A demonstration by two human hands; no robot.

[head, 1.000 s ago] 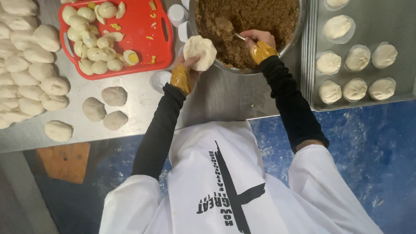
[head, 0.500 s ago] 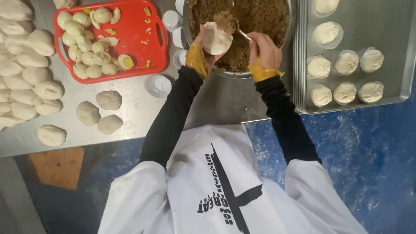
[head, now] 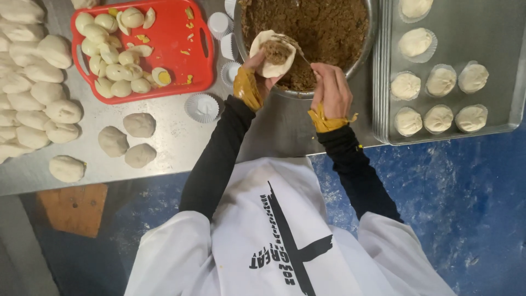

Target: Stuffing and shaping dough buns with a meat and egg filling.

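Dough round [head: 272, 53] is lying cupped in left hand [head: 257, 74] fingers over the filling bowl [head: 368, 38]. Right hand [head: 330, 90] is gripping a spoon [head: 298, 48], loading brown filling; best keeping it centred, edges clean for sealing.

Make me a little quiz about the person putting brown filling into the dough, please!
1. True or false: the left hand holds a flat round piece of white dough with brown filling on it.
2. What lies on the red plastic tray? A) peeled boiled eggs B) spoons C) carrots
3. Fill in: the right hand holds a thin metal utensil over the big round metal bowl of brown ____.

Key: 1 true. 2 A, the pale peeled eggs, one cut to show yolk. 3 filling; the brown minced filling fills the bowl.
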